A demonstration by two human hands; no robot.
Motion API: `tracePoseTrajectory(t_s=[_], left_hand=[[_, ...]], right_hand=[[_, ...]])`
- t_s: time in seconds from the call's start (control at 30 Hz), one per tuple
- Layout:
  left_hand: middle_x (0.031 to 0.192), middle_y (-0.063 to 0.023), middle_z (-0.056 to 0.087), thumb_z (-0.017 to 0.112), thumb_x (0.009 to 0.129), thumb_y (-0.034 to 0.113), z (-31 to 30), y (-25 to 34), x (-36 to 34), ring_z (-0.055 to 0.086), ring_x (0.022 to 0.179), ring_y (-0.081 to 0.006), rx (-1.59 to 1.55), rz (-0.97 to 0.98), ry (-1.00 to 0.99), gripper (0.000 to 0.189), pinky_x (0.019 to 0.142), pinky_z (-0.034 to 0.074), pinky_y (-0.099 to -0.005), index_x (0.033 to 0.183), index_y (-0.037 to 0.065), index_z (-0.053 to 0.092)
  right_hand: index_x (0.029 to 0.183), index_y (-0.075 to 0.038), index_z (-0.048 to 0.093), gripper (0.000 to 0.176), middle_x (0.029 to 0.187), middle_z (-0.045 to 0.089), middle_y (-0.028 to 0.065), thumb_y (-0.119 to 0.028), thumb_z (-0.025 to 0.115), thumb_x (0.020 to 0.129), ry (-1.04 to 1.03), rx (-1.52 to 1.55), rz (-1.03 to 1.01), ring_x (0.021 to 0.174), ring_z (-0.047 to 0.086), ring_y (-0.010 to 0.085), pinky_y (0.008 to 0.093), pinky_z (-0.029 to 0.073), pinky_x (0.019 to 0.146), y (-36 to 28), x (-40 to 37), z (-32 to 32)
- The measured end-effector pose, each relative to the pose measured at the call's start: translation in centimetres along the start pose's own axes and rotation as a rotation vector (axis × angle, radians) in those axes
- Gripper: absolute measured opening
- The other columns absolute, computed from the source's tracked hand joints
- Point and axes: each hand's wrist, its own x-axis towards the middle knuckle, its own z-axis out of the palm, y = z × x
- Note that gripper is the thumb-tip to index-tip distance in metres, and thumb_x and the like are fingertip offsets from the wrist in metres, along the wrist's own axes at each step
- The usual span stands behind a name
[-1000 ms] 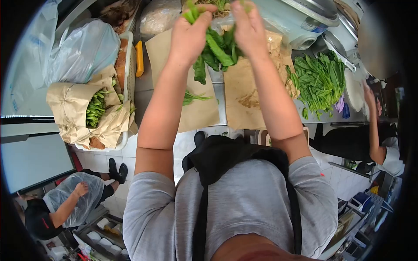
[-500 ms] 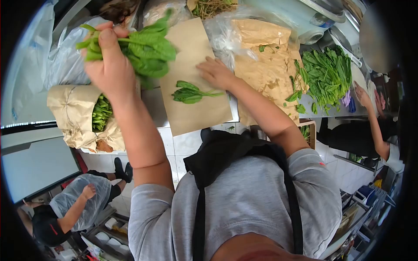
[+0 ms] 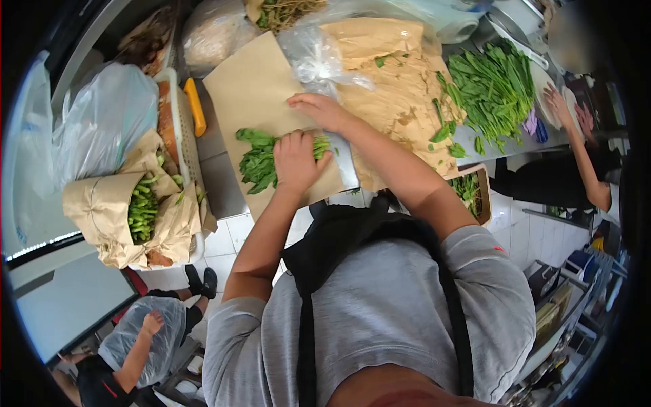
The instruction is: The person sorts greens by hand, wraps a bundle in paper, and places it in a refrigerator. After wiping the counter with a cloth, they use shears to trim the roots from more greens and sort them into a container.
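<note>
1. Your left hand [image 3: 295, 159] lies on top of the bunch of dark green leafy vegetables [image 3: 256, 161]. The fingers are curled down over the stalk end and clasp it against the surface.
2. The bunch lies flat on the flat sheet of brown paper [image 3: 247, 88], near its front edge. The leaves fan out to the left of your left hand, and a few stalk tips show just past its right side.
3. Your right hand [image 3: 319, 108] rests slack and flat on the same sheet, just behind the bunch and near your left hand, with fingers stretched out and gripping nothing.
4. Just behind your right hand lies a crumpled clear plastic bag [image 3: 315, 57]. To its right is a crumpled sheet of brown wrapping paper [image 3: 400, 74] with loose green scraps on it.
5. Further right, a loose pile of long green leaves [image 3: 491, 85] is spread on the counter. Another person's hand [image 3: 559, 105] is just beside it.
6. Below that pile, at the counter's edge, stands a small wooden box [image 3: 485, 197] with greens in it.
7. To your left, a white slatted plastic basket [image 3: 178, 122] stands well apart from both hands. A brown paper parcel of green stalks [image 3: 139, 210] leans against its front, and a yellow handle [image 3: 196, 107] lies along its right rim.
8. At lower left, on the floor, a crouching person wears a clear plastic cover [image 3: 139, 336].
9. A small red mark on your grey sleeve [image 3: 498, 249] is too small to read.
</note>
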Motion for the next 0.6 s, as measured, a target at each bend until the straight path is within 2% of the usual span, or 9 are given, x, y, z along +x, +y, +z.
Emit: tracePoseTrajectory(t_s=[0.1,0.2,0.23,0.3,0.37,0.4,0.43,0.53,0.6], left_hand=[[0.089,-0.0124,0.049,0.062,0.059,0.03,-0.6,0.2,0.2,0.046,0.086,-0.0282,-0.044,0.031,-0.009,0.051,0.073,0.034,-0.0392,0.099,0.002,0.047],[0.091,-0.0153,0.049,0.059,0.059,0.027,-1.2,-0.5,0.3,0.046,0.086,-0.0313,-0.281,0.048,-0.014,0.055,0.076,0.033,-0.0409,0.103,-0.001,0.044],[0.098,-0.0181,0.049,0.055,0.065,0.027,-1.7,-0.7,0.2,0.045,0.092,-0.0337,-0.387,0.049,0.064,0.053,0.083,0.03,-0.0414,0.108,-0.002,0.044],[0.109,-0.0176,0.048,0.051,0.073,0.026,-3.3,-1.0,0.0,0.041,0.105,-0.0346,-0.339,-0.055,-0.054,0.048,0.092,0.022,-0.0459,0.114,0.002,0.044],[0.112,-0.0139,0.047,0.05,0.075,0.029,-5.2,-0.4,-0.9,0.036,0.11,-0.0353,0.093,-0.003,-0.059,0.043,0.088,0.022,-0.0532,0.113,0.009,0.047],[0.12,-0.013,0.043,0.048,0.077,0.032,-5.2,-0.7,-1.6,0.03,0.116,-0.0367,0.234,-0.039,-0.092,0.044,0.09,0.016,-0.0579,0.116,0.012,0.046],[0.127,-0.0132,0.036,0.047,0.078,0.034,-4.6,-1.1,-2.4,0.026,0.118,-0.0387,0.202,-0.129,-0.151,0.048,0.092,0.01,-0.0604,0.12,0.012,0.043],[0.134,-0.0114,0.027,0.042,0.081,0.034,-1.8,-2.0,-4.2,0.019,0.121,-0.0402,0.184,-0.106,-0.13,0.052,0.093,0.006,-0.0615,0.128,0.013,0.033],[0.136,-0.0106,0.023,0.04,0.082,0.034,-2.3,-1.9,-3.9,0.016,0.122,-0.0411,0.239,-0.129,-0.193,0.053,0.093,0.004,-0.0622,0.129,0.014,0.029]], right_hand=[[0.104,-0.003,0.053,0.031,0.098,0.057,0.0146,-0.024,0.047,0.082,0.022,0.047,0.118,0.092,0.053,0.0265,0.0321,0.041,0.08,-3.0,-1.6,0.1],[0.109,-0.004,0.05,0.031,0.104,0.052,0.0127,-0.021,0.045,0.084,0.142,0.01,-0.054,0.094,0.052,0.0228,0.0308,0.04,0.083,-5.5,-4.4,0.2],[0.107,-0.004,0.05,0.03,0.104,0.05,0.0132,-0.018,0.047,0.081,0.208,-0.014,-0.098,0.094,0.05,0.0266,0.033,0.04,0.081,-5.2,-5.4,0.6],[0.106,-0.004,0.05,0.033,0.103,0.05,0.0123,-0.018,0.052,0.076,0.151,-0.217,-0.256,0.099,0.047,0.0283,0.0366,0.037,0.085,-4.2,-6.3,1.0],[0.106,-0.007,0.051,0.038,0.108,0.049,0.0108,-0.021,0.057,0.072,0.005,-0.441,-0.277,0.108,0.042,0.028,0.0402,0.031,0.092,-4.3,-7.3,1.1],[0.107,-0.008,0.05,0.039,0.109,0.048,0.0102,-0.023,0.057,0.072,-0.021,-0.572,-0.292,0.111,0.039,0.028,0.0415,0.028,0.093,-3.8,-7.7,1.5],[0.107,-0.009,0.05,0.04,0.111,0.048,0.0096,-0.025,0.057,0.072,-0.055,-0.695,-0.307,0.114,0.036,0.0279,0.0429,0.026,0.095,-3.3,-8.0,1.9],[0.109,-0.009,0.05,0.042,0.113,0.047,0.0095,-0.027,0.057,0.072,-0.095,-0.665,-0.294,0.117,0.032,0.0282,0.0433,0.025,0.096,-3.7,-8.4,1.4],[0.103,-0.008,0.052,0.037,0.105,0.05,0.01,-0.024,0.059,0.07,0.101,-0.596,-0.357,0.106,0.042,0.0284,0.0399,0.034,0.087,-4.8,-8.7,-1.0]])
